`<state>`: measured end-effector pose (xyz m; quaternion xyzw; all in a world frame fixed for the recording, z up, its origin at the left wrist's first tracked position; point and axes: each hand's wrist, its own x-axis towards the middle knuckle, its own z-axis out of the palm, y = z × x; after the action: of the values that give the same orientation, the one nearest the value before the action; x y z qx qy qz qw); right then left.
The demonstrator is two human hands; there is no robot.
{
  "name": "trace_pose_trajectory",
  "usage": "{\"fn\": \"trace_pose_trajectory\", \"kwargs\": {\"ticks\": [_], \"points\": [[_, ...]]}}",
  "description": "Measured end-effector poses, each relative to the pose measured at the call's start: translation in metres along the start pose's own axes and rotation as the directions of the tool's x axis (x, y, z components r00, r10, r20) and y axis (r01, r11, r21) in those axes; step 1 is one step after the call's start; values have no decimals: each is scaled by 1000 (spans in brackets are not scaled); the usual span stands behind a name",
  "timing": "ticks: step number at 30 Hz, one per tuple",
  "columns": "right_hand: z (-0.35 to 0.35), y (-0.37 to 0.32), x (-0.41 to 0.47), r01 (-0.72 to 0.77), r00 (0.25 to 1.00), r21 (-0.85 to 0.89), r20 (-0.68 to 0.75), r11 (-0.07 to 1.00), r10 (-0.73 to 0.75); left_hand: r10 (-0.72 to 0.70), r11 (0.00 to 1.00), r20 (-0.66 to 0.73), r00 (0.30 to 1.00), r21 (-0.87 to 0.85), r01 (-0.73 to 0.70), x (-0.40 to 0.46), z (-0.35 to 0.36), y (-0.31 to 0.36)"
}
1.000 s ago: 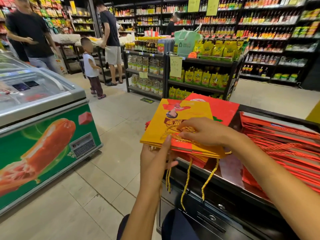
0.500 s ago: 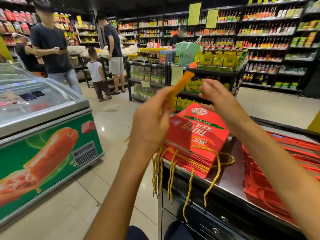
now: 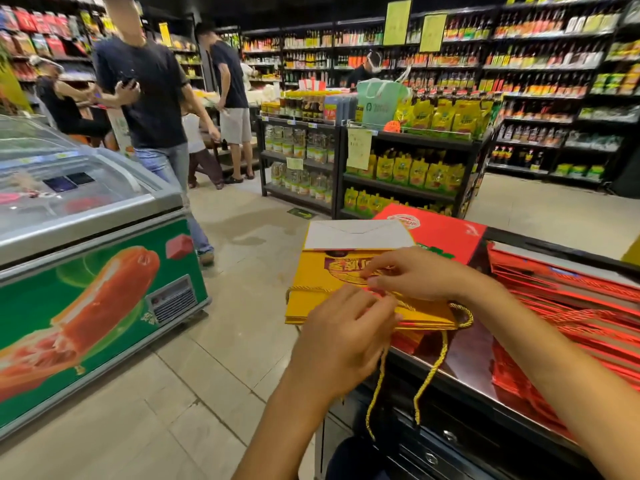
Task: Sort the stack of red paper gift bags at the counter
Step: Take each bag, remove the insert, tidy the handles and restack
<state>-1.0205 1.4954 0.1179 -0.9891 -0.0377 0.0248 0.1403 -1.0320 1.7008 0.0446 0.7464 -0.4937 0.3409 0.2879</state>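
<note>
**Working the yellow bag at the counter edge**

Pinching at the gold cord [image 3: 429,372], the left hand [image 3: 346,341] is curling its fingers low in the frame's centre. Just above, the right hand [image 3: 412,273] is pressing bent fingertips onto the yellow gift bag [image 3: 322,271], which is lying flat atop the red bag stack [image 3: 440,233] on the counter [image 3: 467,362]. More red bags [image 3: 571,299] are sitting at right; a freezer [image 3: 86,271] is standing at left.

Views on my feed: one, head-worn, wide-angle. It looks forward and down from standing height. Close range, lower right of frame: dark glossy counter [image 3: 464,362]. Mid range, left of frame: green glass-topped chest freezer [image 3: 104,271]. Far range, upper frame: black stocked shop shelves [image 3: 398,161]. Edges bend visibly.
</note>
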Motion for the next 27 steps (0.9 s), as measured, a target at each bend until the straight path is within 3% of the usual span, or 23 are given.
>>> {"fn": "trace_pose_trajectory", "kwargs": {"ticks": [4, 6, 8, 10, 13, 19, 23, 25, 27], "points": [[0, -14, 2, 92, 987, -23, -132, 996, -94, -266, 955, -139, 954, 99, 280, -28, -20, -27], [2, -32, 5, 154, 976, 11, -157, 988, -150, -438, 894, -141, 888, 38, 446, -38, -25, -35], [8, -49, 10, 199, 974, -36, -107, 979, -202, -519, 855, -91, 850, -59, 515, -45, -27, -36], [17, -56, 15, 245, 966, -114, -53, 963, -252, -527, 846, -64, 847, -127, 517, -49, -28, -36], [17, -51, 17, 238, 965, -95, -92, 967, -246, -520, 848, -65, 852, -158, 506, -52, -30, -38], [-21, -16, -3, 31, 999, -242, 17, 970, -28, -509, 852, -66, 858, -184, 491, -62, -25, -43], [-38, -1, -10, -86, 992, -452, 48, 888, 120, -498, 859, -102, 861, -190, 475, -59, -24, -38], [-39, -4, -8, -98, 995, -524, -42, 846, 89, -481, 869, -111, 870, -192, 456, -57, -24, -36], [-33, -15, -1, -35, 991, -523, -130, 852, -39, -479, 870, -113, 870, -190, 455, -56, -24, -33]]}}
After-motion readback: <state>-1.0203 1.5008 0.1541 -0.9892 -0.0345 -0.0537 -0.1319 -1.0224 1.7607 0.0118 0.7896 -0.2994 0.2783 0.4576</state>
